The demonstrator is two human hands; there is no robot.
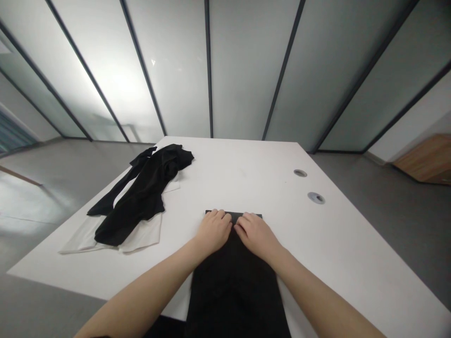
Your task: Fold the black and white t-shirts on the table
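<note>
Bare forearms reach in over a black cloth (232, 281) that drapes off the near edge of the white counter (246, 169) and runs away in a straight strip. The left hand (213, 230) and right hand (257, 234) rest side by side, almost touching, on its far end. Each grip looks narrow, fingers curled at the hem, though whether they pinch or merely press cannot be told. Further left, a crumpled black garment (144, 192) lies on a white garment (143, 238). To the right, a grey grommet (316, 197) and beyond it a second grommet (300, 172) sit in the counter. Frosted glass panels (243, 70) stand behind.
</note>
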